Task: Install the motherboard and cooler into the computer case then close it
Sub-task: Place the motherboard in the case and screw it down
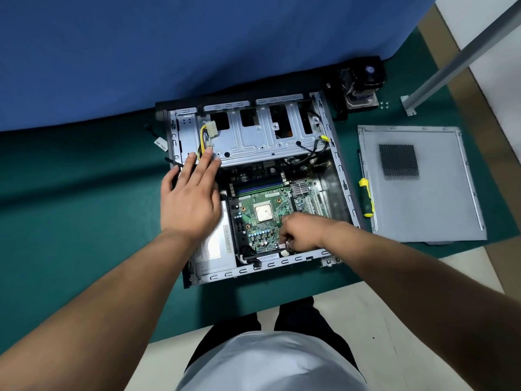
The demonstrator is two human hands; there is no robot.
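Motherboard [265, 218] lay flat in case [342, 176]; right hand [298, 232] pinched a small connector at its near edge, left hand [191, 196] flat, fingers spread, steadying the case's left side.

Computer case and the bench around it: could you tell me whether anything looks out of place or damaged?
Nothing looks damaged. The cooler lies tipped over beyond the computer case, not yet mounted.

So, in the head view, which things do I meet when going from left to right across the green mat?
Left hand → motherboard in the open case → screwdriver → side panel.
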